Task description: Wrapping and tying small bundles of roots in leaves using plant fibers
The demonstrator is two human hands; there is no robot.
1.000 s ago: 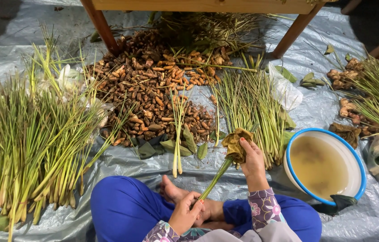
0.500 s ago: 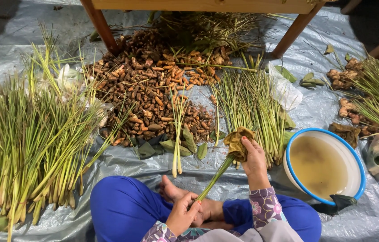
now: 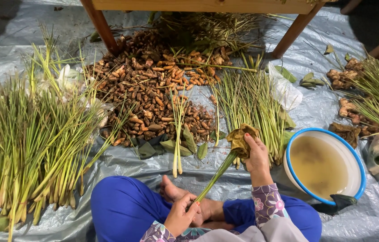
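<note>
The left hand (image 3: 181, 216) pinched one lemongrass stalk (image 3: 215, 176) while the right hand (image 3: 256, 154) clutched a damp cloth (image 3: 239, 137) around it, large heaps (image 3: 41, 143) apparently unwiped.

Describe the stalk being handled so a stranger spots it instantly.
Start at the white basin with the blue rim, lower right. Just left, the right hand presses a brown rag onto one green stalk; the left hand holds its base. It alone is lifted off the tarp.
</note>
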